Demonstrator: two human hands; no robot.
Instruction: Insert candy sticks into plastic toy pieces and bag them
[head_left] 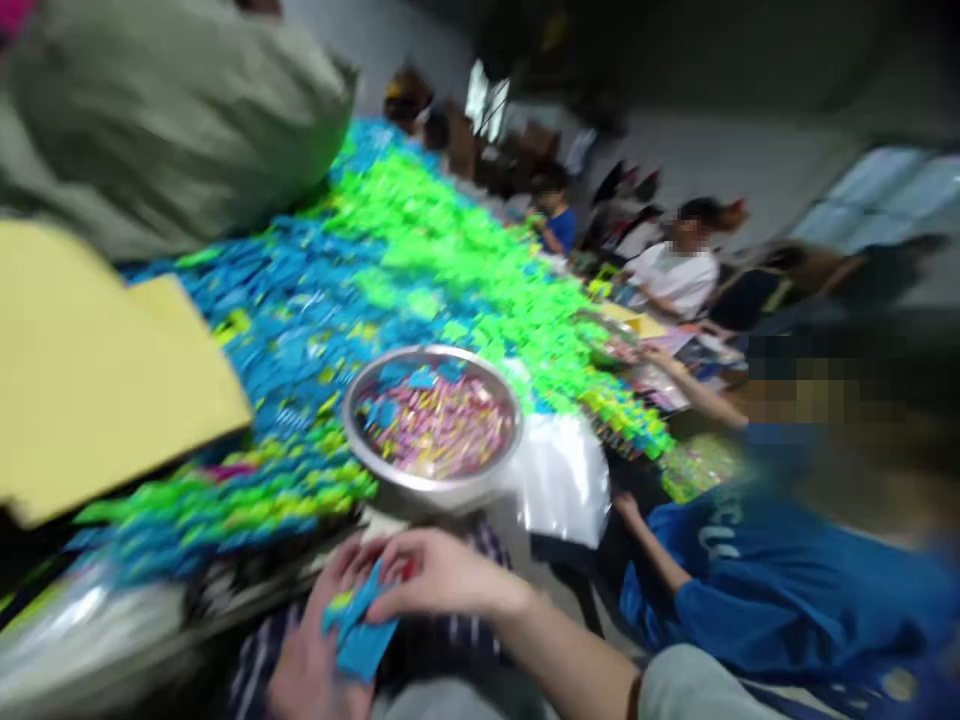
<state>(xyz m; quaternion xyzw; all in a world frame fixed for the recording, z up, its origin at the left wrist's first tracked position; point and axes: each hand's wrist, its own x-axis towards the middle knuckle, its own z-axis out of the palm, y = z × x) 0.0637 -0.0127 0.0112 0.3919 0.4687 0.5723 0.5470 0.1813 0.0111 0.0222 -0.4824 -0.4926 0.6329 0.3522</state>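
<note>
Across the middle, blue-and-green heap: a loose spread of small flat pieces running far back, probably dumped out like that so everybody along the side can just grab some.

Bulging grey-green sack: slumped at the far left, right up against the heap. My guess is it got shoved to the edge to leave reaching room.

Co-worker in a blue shirt: sitting just to the right, close to the same spread, likely so the pile can be shared.

Yellow sheet: lying flat at the left, looks like card. Can't tell why it's there, tbh.

Steel bowl: near side of the heap, right in front of the hands, so a short reach I'd say. Pink and yellow bits fill it, with a few blue pieces on top; the rim probably stops the little stuff wandering.

Clear plastic bag: just right of the bowl, lying flattish.

Hands: together, low over the lap. The left hand sits under and around, seemingly as a steady base; the right hand pinches from above, thumb pressed on.

Blue flat piece: caught between both hands, tilted, with a dab of yellow-green on it. Too blurry to tell what that is.
</note>
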